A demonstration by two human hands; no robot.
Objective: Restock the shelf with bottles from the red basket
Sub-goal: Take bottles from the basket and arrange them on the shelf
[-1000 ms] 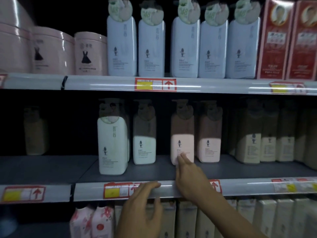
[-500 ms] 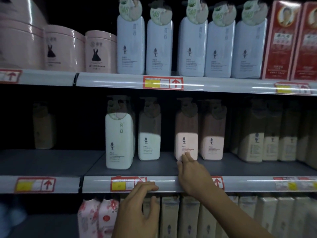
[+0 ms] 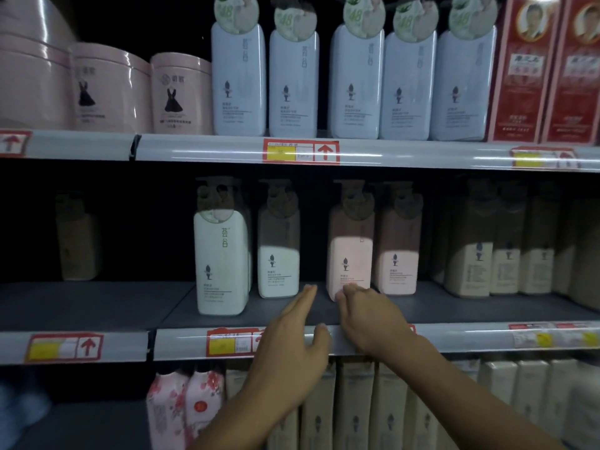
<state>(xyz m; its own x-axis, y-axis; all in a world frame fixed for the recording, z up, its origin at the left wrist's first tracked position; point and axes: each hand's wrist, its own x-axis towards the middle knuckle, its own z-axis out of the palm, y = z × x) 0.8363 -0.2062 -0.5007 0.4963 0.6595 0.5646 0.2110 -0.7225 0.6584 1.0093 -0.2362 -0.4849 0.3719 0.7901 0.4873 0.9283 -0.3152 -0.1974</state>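
The right hand (image 3: pixel 368 316) touched the pink bottle (image 3: pixel 350 254) at its base, fingers curled but grip unclear; the left hand (image 3: pixel 292 345) reached flat beside it. Shelf (image 3: pixel 97 306) gaps remained; no basket showed.

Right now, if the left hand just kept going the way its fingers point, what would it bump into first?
Probably nothing soon: the left hand points into the gap between the white bottle and the pink bottle. Depth is unclear.

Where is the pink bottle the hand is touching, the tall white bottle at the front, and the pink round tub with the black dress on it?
pink pump bottle (image 3: pixel 349 261): head view, lit front label.
tall white pump bottle (image 3: pixel 221 264): head view, front face.
pink round tub (image 3: pixel 180 95): head view, front wall, by the dress picture.
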